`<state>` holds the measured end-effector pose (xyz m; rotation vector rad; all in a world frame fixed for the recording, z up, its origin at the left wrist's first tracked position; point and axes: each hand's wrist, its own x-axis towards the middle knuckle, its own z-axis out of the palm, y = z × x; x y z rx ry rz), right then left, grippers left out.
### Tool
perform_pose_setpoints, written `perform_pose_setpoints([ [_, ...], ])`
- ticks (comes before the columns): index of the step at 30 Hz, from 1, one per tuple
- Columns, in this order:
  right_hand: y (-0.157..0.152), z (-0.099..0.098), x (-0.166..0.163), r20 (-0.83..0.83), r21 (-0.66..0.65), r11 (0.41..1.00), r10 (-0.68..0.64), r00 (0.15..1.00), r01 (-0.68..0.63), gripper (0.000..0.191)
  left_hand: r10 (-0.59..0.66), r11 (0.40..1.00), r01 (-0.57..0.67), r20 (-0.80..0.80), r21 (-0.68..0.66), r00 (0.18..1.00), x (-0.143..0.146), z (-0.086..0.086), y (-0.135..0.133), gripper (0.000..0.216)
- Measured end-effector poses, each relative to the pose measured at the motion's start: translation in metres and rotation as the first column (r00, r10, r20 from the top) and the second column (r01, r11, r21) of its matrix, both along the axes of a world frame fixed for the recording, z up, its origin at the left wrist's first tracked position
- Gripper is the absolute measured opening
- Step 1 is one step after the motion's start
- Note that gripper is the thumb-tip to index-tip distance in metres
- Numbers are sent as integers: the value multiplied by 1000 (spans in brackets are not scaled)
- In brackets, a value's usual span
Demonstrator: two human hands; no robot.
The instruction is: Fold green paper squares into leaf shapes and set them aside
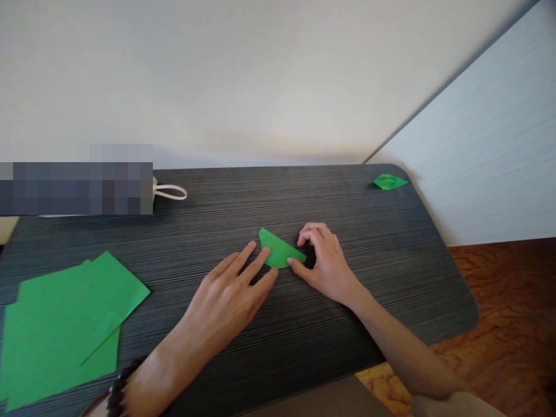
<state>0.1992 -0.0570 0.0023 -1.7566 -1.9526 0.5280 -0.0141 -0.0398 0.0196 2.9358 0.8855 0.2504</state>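
Note:
A small piece of folded green paper (278,250) lies near the middle of the dark table, longer than it is wide and tapering toward the right. My left hand (237,284) is open over its left end, fingers spread and fingertips touching the paper. From the other side, the thumb of my right hand (328,263) touches the lower right edge. The fingers of that hand are curved, with a gap between them and the thumb, and the paper's right tip reaches into that gap.
Several overlapping green paper sheets (61,330) lie at the table's left. A folded green paper boat (388,182) sits at the far right corner. At the back left, a white loop (171,191) sticks out from a blurred-out object. A wall (260,81) stands behind the dark table (226,202).

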Motion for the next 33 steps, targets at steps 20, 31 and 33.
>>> perform_pose_setpoints([
  [20,-1,3,0,8,-21,999,26,1000,-26,30,53,998,-52,40,-31,998,3,2,-2,24],
  [31,-4,-5,-4,84,64,993,94,992,-100,35,233,965,-199,212,-169,949,6,-19,17,28],
  [33,-4,-6,-4,81,71,991,107,991,-113,35,281,954,-255,168,-157,945,7,-20,18,38],
])
